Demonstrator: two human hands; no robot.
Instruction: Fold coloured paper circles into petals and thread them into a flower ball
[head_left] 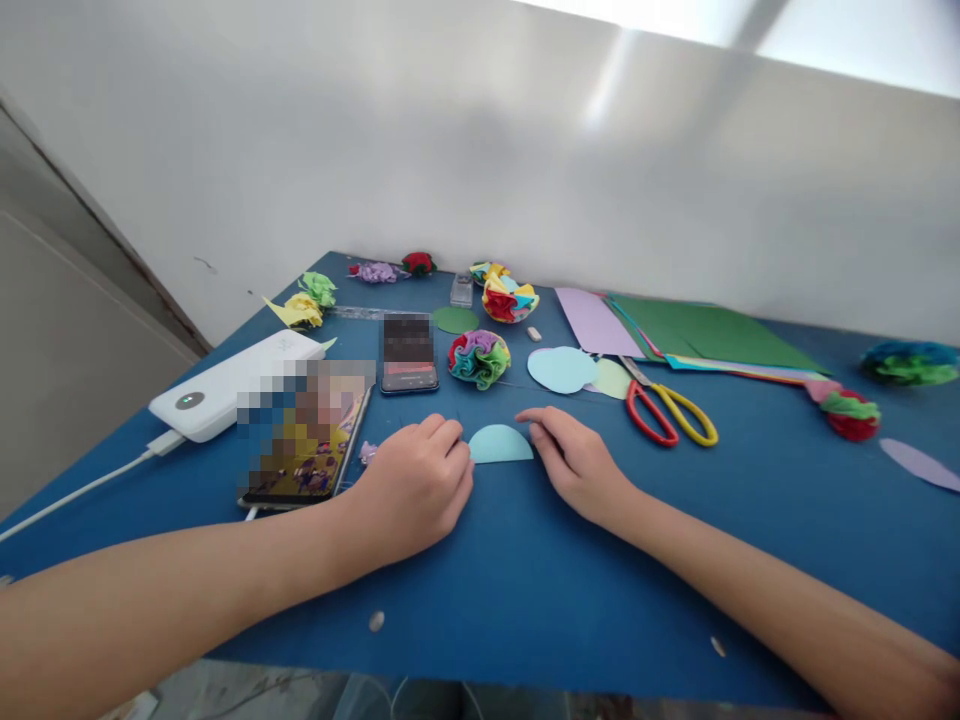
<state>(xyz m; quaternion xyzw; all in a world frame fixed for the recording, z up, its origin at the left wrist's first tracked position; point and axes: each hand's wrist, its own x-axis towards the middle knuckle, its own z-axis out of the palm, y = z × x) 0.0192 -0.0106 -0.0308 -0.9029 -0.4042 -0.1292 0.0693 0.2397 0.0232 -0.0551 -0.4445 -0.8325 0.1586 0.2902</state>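
A light blue paper circle folded into a half circle (501,444) lies on the blue table between my hands, straight edge toward me. My left hand (421,482) is closed, its curled fingers covering the left end of the paper; the fingertips are partly hidden. At the right corner is my right hand (579,462), thumb near the paper and index finger stretched out above it. Just beyond lie a flat light blue paper circle (561,370), a pale green one (611,379) and scissors (670,408) with red and yellow handles.
A smartphone (319,440), a white power bank (240,385) with cable and a second phone (409,353) lie left. Ruffled paper flowers (480,358) stand in the middle. Coloured paper sheets (720,335) are stacked back right against the wall. A red-green flower (851,415) lies right.
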